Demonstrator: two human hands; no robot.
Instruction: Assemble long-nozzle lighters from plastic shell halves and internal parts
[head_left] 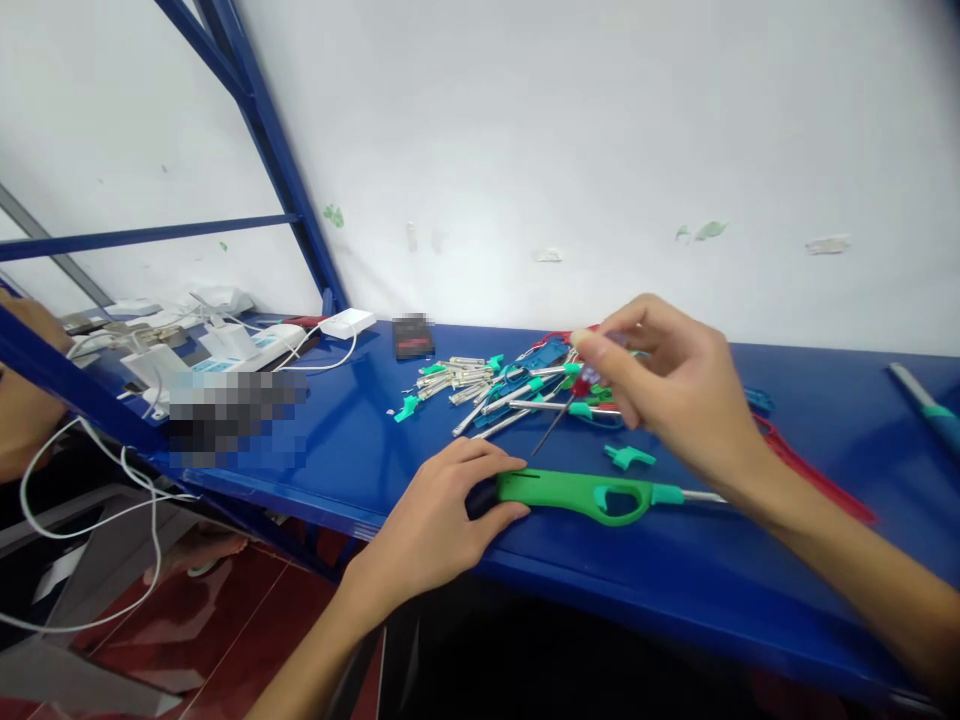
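On the blue shelf lies a green lighter (562, 490) with a teal trigger and a metal tube pointing right. My left hand (450, 500) grips its dark left end between thumb and fingers. Above the lighter, my right hand (660, 370) pinches a small screwdriver (555, 424) with a red and clear handle; its thin shaft slants down left, the tip close above the lighter's left part. A loose teal trigger piece (630, 457) lies just behind the lighter. Further back is a pile of blue, red and silver-tubed lighters (525, 390).
Small metallic parts (465, 375) and a dark box (413, 337) lie at the back. White chargers and a power strip (255, 348) sit on the left by a blue frame post (274, 150). Red (817, 475) and blue (937, 412) lighters lie right. Part of another person shows far left.
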